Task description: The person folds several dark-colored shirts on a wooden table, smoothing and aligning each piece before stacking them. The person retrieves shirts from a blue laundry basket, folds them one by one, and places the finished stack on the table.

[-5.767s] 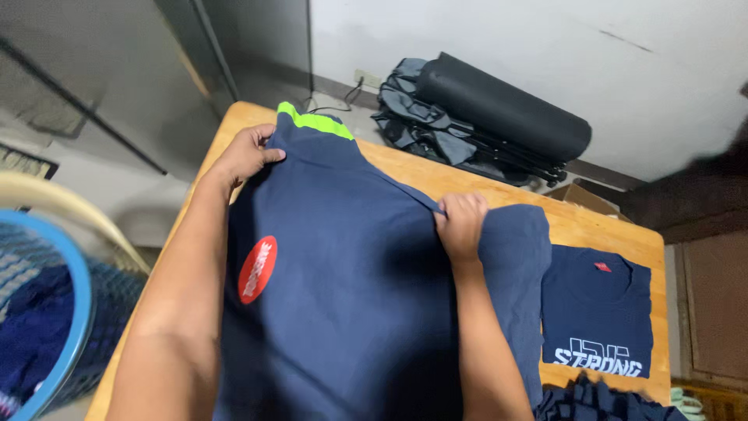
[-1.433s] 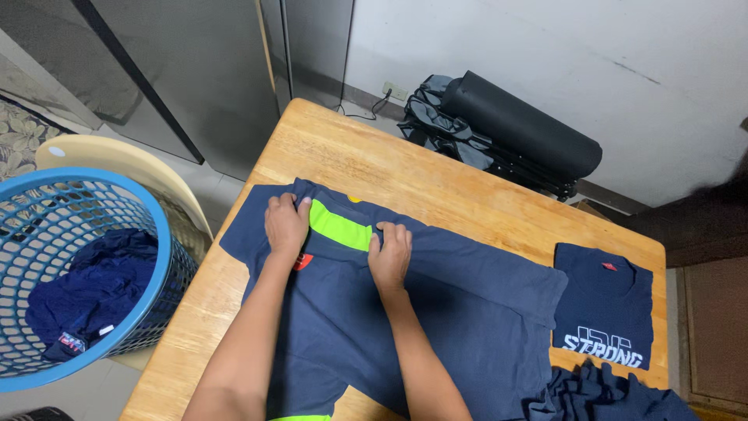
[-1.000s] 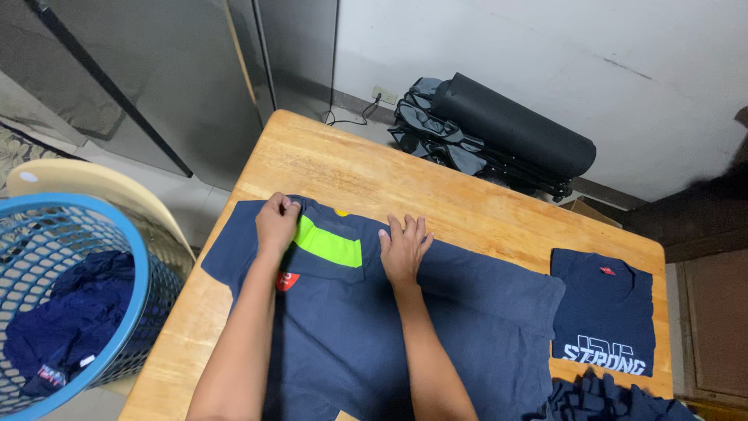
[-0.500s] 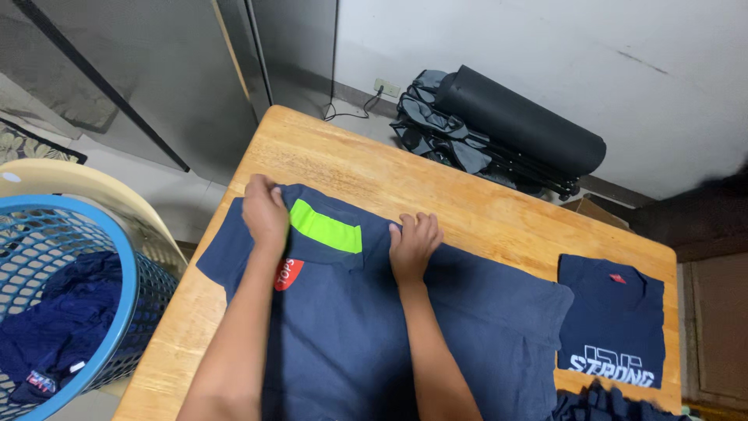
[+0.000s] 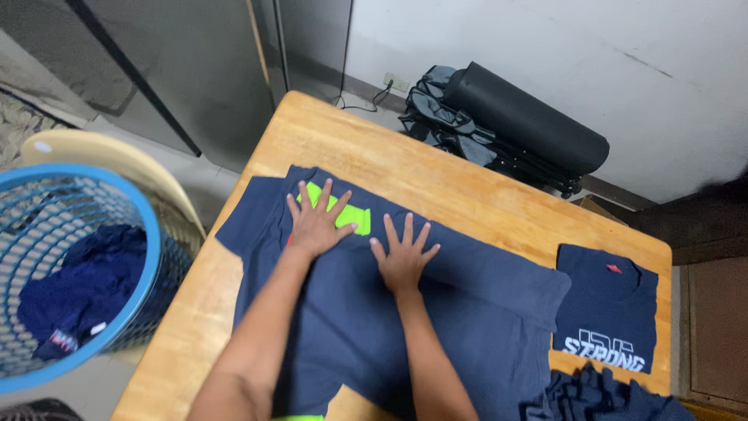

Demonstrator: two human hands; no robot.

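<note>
A navy shirt [image 5: 460, 312] with a bright green collar band [image 5: 347, 215] lies spread on the wooden table [image 5: 436, 183]. My left hand [image 5: 315, 223] rests flat on the shirt over the green band, fingers spread. Flat on the cloth just to its right lies my right hand [image 5: 403, 257], fingers apart as well. Neither hand grips anything.
A folded navy shirt with white print [image 5: 606, 308] lies at the table's right side, and crumpled navy cloth [image 5: 608, 394] sits below it. Left of the table a blue laundry basket [image 5: 117, 327] holds dark clothes. A black rolled bag [image 5: 514, 125] lies on the floor by the wall.
Both hands let go of the shirt's collar area and now lie flat with fingers spread on the cloth. The shirt lies flatter on the table.
</note>
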